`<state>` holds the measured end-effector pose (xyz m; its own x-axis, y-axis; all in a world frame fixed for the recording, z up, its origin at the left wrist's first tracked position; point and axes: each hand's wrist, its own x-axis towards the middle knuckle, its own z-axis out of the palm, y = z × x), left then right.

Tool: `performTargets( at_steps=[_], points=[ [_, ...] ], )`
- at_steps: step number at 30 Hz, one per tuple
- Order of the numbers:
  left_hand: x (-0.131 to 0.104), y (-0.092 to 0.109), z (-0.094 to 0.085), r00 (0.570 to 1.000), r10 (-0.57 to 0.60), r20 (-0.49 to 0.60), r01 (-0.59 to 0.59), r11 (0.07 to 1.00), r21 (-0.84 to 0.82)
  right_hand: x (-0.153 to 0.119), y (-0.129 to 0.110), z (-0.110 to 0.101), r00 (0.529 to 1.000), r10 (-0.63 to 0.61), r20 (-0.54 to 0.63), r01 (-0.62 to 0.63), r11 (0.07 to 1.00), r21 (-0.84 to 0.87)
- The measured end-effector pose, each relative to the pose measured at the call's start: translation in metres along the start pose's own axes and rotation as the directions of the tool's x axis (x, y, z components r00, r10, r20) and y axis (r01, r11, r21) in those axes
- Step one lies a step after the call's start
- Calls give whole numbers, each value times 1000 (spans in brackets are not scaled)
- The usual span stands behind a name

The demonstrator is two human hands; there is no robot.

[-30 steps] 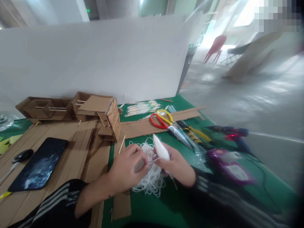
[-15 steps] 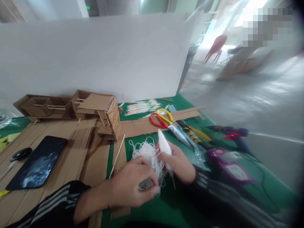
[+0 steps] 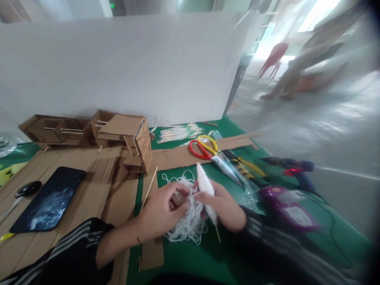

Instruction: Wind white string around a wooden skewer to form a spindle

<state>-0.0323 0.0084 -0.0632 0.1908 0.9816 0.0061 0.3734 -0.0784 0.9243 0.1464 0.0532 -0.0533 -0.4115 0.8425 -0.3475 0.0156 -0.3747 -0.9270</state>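
Note:
My right hand [image 3: 227,206] is closed around a thin stick thickly wound with white string [image 3: 205,184]. Its wound part is fat in the middle and tapers towards the top, and the bare stick end pokes out below. Just left of it, my left hand [image 3: 160,209] has its fingers curled together at a strand of white string by the winding. Beneath both hands lies a loose tangle of white string [image 3: 187,233] on the green tabletop. My left fingertips partly merge with the tangle.
Scissors [image 3: 227,170] with red and yellow handles, pliers [image 3: 252,166] and a glue gun [image 3: 292,168] lie to the right. A cardboard structure [image 3: 121,128] stands at back left, with a phone [image 3: 49,200] in front. A white panel [image 3: 118,67] closes off the back.
My left hand has moved up from the lower part of the tangle towards the winding. My right hand keeps its hold on the stick. A person in the background has shifted.

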Motion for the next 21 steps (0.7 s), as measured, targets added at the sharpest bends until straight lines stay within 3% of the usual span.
performTargets(
  at_steps=[8,13,15,18,21],
  points=[
    [1,-1,3,1000,-10,13,12,984,-175,0,0,0,987,-41,153,73,975,-211],
    [2,5,-4,992,12,127,17,973,-230,-1,1,-1,991,-47,125,82,952,-295],
    [2,7,-8,990,46,131,-24,986,-167,-1,2,-2,991,-52,126,89,946,-311],
    [2,10,-14,984,135,118,-142,988,61,-1,3,-3,989,-59,138,102,937,-333],
    [2,10,-19,956,253,146,-291,875,387,-2,3,-3,988,-59,141,106,928,-356]
  ],
)
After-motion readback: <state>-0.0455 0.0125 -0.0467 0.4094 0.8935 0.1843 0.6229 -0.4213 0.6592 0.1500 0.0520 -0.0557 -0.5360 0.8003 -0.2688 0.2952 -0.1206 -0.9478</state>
